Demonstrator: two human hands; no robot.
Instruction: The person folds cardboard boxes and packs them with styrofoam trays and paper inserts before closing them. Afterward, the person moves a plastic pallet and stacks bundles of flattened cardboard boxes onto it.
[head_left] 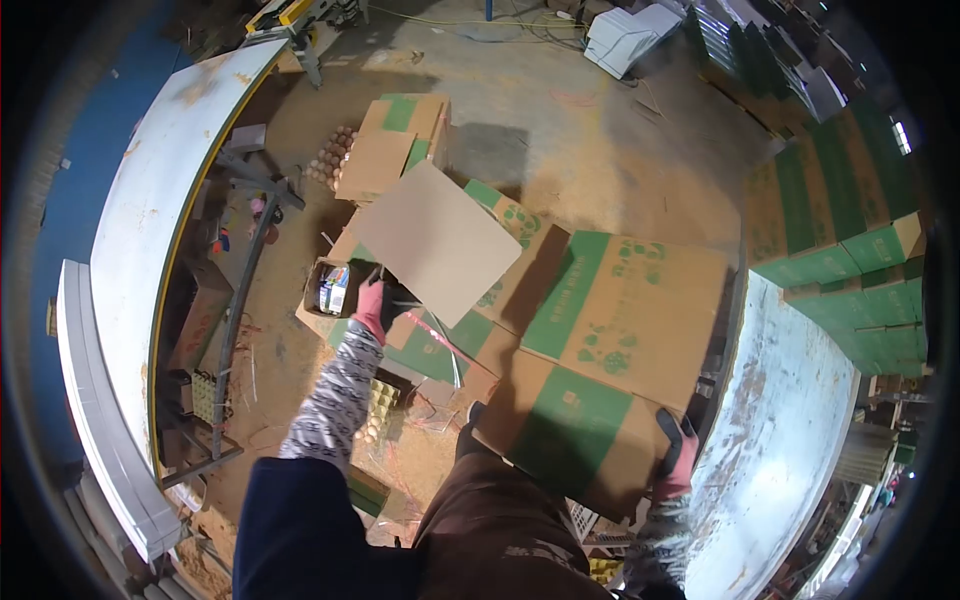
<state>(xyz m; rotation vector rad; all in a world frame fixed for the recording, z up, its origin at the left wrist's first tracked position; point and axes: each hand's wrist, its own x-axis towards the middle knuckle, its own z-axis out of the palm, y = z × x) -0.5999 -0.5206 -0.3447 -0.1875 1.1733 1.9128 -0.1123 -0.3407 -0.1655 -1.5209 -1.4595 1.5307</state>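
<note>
My left hand (371, 308), in a pink glove with dark fingertips, is closed at the lower left edge of a plain flat cardboard sheet (440, 240). The sheet is tilted above several boxes. Just left of that hand is a small open carton (322, 287) with printed packets inside. My right hand (678, 452), gloved the same way, grips the right end of a brown cardboard box (535, 405) with a wide green band, close in front of my legs. Some of its fingers are hidden against the box side.
Another green-banded box (650, 300) lies beyond the near one. Farther off, eggs (332, 158) sit beside a taped box (395, 145). Egg trays (382, 408) are on the littered floor. A white table (170, 180) runs along the left, a worn metal surface (775, 420) along the right, below stacked cartons (850, 250).
</note>
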